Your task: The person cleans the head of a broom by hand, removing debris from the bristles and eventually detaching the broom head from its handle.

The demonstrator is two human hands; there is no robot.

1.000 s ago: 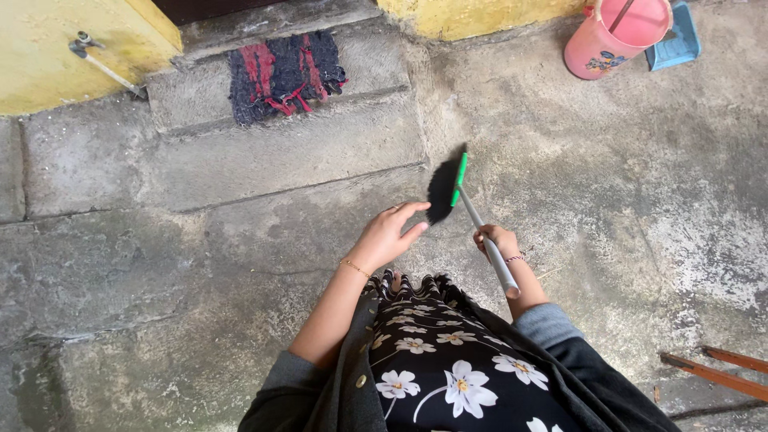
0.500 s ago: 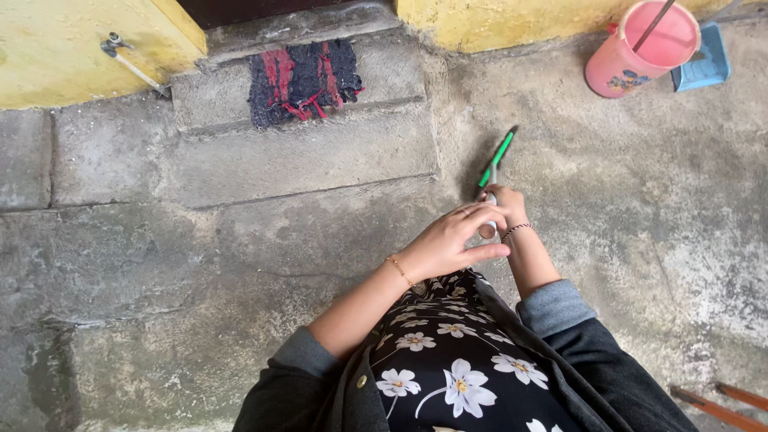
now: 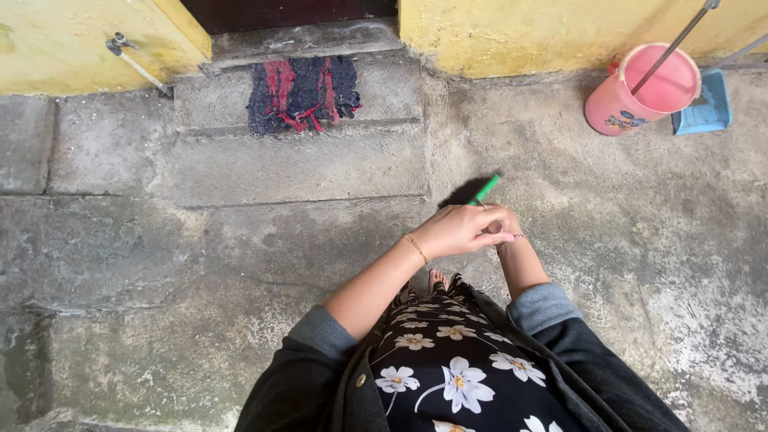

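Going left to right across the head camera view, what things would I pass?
Tap → rug → left hand → green-tipped stick → pink bucket → blue dustpan.

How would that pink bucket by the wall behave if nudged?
The pink bucket looks like thin plastic, so probably light and easy to slide on the rough concrete floor. A long handle leans out of it, so it may tip toward that side.

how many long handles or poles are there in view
3. A green-tipped handle is gripped in both hands, left hand over right hand. One pole stands in the pink bucket. Another pole rises by the blue dustpan. More may lie out of frame.
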